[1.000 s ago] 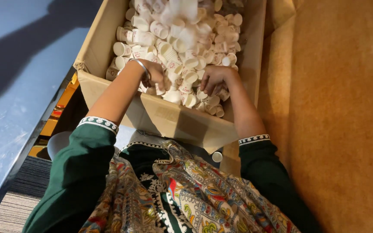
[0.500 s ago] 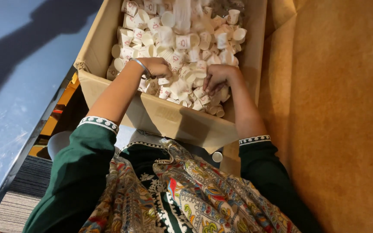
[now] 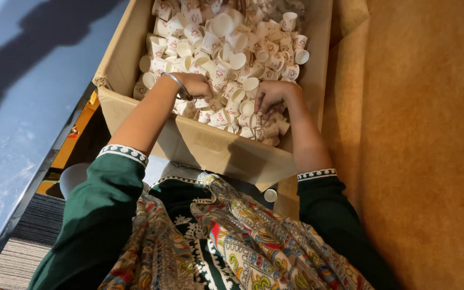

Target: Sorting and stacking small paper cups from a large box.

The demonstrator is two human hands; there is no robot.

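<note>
Both arms reach forward from the body, bare from mid-forearm to the fingers, with dark green sleeves ending in white patterned cuffs just below the elbows. The left hand (image 3: 193, 86) is curled palm down, its fingers bent under and closed in a loose fist, and a thin metal bangle sits at its wrist. The left forearm runs diagonally up and to the right. The right hand (image 3: 271, 98) is also palm down, knuckles raised, its fingers pointing down and pinched toward the thumb. The right forearm rises steeply, angled slightly left. The 2 hands sit near each other, not touching.
</note>
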